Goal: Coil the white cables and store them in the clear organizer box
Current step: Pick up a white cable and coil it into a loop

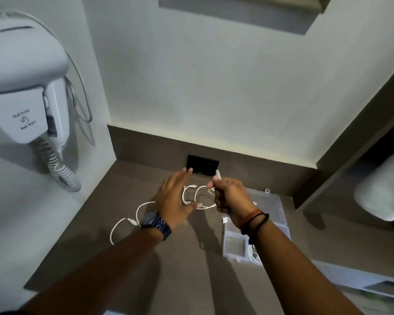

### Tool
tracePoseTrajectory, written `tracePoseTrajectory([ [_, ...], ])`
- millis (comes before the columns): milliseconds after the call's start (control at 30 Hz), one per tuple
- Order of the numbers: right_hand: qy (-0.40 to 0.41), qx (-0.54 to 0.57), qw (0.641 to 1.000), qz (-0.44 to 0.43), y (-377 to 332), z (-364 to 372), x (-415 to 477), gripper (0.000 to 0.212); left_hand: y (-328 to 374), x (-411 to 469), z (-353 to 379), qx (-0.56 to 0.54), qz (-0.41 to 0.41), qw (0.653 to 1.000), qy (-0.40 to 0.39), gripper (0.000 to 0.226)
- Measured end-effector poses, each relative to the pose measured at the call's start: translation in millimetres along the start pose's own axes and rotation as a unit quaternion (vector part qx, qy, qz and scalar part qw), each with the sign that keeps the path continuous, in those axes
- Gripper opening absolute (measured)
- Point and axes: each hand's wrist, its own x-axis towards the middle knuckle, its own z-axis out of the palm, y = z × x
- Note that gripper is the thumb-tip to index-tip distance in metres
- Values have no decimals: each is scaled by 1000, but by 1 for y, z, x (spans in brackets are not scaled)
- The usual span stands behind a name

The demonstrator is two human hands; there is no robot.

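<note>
Loose white cables lie in loops on the dark brown counter. My right hand is closed around one white cable, whose end sticks up above my fist. A USB plug hangs just below that hand. My left hand hovers over the cable loops with fingers spread, holding nothing. The clear organizer box sits open on the counter under my right forearm. A coiled white cable shows in its near compartment.
A white wall-mounted hair dryer with a spiral cord hangs at the left. A black socket plate sits in the backsplash behind my hands. A dark wooden frame bounds the counter on the right.
</note>
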Motion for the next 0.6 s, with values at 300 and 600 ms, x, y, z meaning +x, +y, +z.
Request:
tracePoseTrajectory([
  [300, -246, 240, 929, -140, -119, -12, -52, 25, 98, 37, -15, -325, -3, 938, -117, 21],
  [600, 246, -533, 774, -237, -139, -42, -50, 64, 98, 57, -39, -191, 112, 975, -21, 46],
])
